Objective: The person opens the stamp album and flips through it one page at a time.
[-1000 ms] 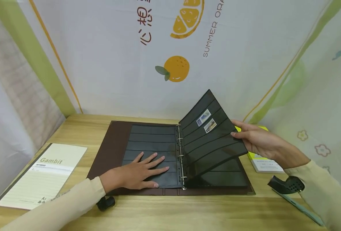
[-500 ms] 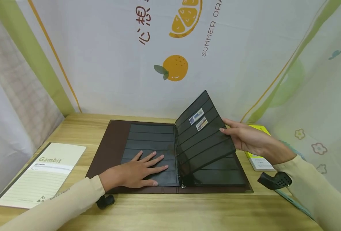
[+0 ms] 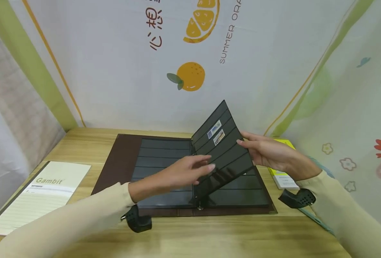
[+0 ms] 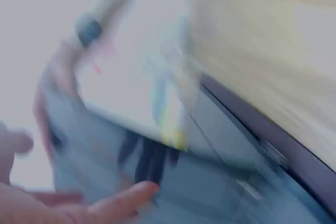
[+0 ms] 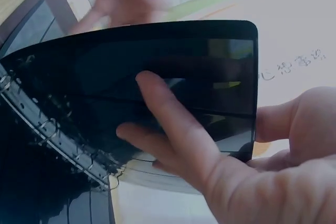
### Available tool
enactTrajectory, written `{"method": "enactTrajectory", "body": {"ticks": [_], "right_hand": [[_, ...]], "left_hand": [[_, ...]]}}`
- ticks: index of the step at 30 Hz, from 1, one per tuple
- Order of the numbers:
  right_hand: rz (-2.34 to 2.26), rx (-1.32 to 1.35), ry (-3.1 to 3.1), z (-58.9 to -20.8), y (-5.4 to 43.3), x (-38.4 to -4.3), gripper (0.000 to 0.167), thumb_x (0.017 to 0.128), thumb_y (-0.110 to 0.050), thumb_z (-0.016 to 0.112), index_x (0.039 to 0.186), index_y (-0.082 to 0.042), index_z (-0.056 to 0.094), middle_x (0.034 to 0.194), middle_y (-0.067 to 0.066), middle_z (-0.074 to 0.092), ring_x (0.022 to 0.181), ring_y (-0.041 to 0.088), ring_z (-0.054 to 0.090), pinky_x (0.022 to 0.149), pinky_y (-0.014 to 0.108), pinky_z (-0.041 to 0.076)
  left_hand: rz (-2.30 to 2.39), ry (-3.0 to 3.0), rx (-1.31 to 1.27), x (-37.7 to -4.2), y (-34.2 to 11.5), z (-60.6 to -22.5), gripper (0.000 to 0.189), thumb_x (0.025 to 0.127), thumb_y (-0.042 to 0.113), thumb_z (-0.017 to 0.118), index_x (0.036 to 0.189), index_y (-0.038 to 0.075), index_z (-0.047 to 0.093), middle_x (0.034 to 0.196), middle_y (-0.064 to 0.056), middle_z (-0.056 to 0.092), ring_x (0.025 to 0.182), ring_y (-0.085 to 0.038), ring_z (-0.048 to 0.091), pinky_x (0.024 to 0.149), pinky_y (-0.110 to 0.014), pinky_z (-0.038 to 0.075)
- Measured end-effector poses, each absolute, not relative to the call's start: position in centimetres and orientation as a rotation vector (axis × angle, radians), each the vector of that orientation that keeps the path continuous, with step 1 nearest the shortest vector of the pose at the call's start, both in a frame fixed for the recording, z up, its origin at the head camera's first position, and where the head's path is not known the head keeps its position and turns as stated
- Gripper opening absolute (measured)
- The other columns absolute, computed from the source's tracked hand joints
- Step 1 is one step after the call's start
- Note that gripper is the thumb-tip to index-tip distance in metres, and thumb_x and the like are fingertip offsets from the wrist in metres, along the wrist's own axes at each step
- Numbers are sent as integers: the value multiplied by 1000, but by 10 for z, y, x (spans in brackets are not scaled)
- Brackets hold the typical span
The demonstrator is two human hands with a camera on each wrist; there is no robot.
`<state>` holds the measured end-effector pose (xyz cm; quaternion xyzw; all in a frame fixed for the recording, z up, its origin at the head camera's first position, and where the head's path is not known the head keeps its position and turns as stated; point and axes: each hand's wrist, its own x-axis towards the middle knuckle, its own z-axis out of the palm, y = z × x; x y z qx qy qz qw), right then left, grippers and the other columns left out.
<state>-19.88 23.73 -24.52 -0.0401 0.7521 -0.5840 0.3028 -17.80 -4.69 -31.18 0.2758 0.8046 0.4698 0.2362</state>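
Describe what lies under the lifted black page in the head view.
Under the lifted page, part of another black page shows, with the brown cover beneath. The rest of that lower page is covered, so its contents are hidden.

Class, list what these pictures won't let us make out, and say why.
Designs on the two small rectangular stamps: too small, head view.
Middle of the yellow-and-white book: behind the right hand, head view.
Part of the slim teal object: behind the cream right sleeve, head view.
Whether the left hand touches the raised black page: blur, left wrist view.
End of the brown "SUMMER ORA" lettering: cut by head view's top edge.
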Motion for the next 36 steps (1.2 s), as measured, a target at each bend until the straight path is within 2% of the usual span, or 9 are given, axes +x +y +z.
{"method": "enactTrajectory", "body": {"ticks": [3,6,9,12,16,20,25,31,36], "right_hand": [[-1546,-182,1961,-242,230,-200,85,110,-39,41,159,-18,-24,149,1,47,104,-6,66,114,44,44],[-1589,-232,1896,-240,221,-201,80,111,-37,35,159,-16,-26,171,13,5,100,-1,68,101,38,55],[-1618,-275,1841,-238,214,-200,78,112,-35,33,158,-15,-27,169,21,-3,98,4,70,83,28,60],[-1653,-266,1813,-235,209,-199,79,111,-36,35,159,-14,-24,139,12,53,81,2,66,76,25,60],[-1673,-288,1792,-233,204,-198,61,110,-40,36,154,-7,11,102,0,59,83,5,67,76,28,61],[-1635,-365,1769,-234,201,-198,64,110,-44,32,157,-8,8,160,27,26,132,35,59,98,40,57],[-1633,-399,1711,-242,198,-202,70,110,-47,27,163,-24,-12,169,24,7,143,48,40,105,39,52],[-1561,-478,1833,-259,201,-204,63,110,-50,24,165,-26,6,169,18,18,143,42,45,108,44,50],[-1200,-514,2260,-288,223,-188,62,111,-44,32,165,-19,13,168,17,22,147,43,38,116,58,38]], "left_hand": [[1501,2043,525,-175,-17,-278,62,106,50,47,157,15,39,157,-5,45,139,-27,51,94,-41,59],[1503,2034,436,-177,1,-256,59,106,49,47,150,10,48,141,-9,58,126,-26,60,88,-42,61],[1472,2063,410,-178,7,-246,54,106,44,49,141,3,55,124,-14,66,115,-29,66,83,-46,62],[1448,2110,405,-177,7,-242,52,105,41,52,137,0,57,130,-14,64,122,-30,62,80,-46,63],[1457,2128,417,-176,4,-241,48,103,37,56,134,1,61,140,-13,60,131,-31,57,75,-44,63],[1530,2103,414,-175,-6,-239,35,103,28,49,106,0,71,122,-10,63,119,-27,61,72,-43,64],[1582,2088,411,-174,-22,-238,32,104,19,42,86,1,62,94,-11,53,89,-22,59,71,-41,64],[1616,2135,339,-176,-45,-242,34,106,11,42,130,-4,60,122,-20,64,95,-29,73,74,-39,63],[1577,2261,273,-177,-77,-251,55,104,8,46,157,12,35,142,-22,57,66,-17,64,64,-33,54]]}}
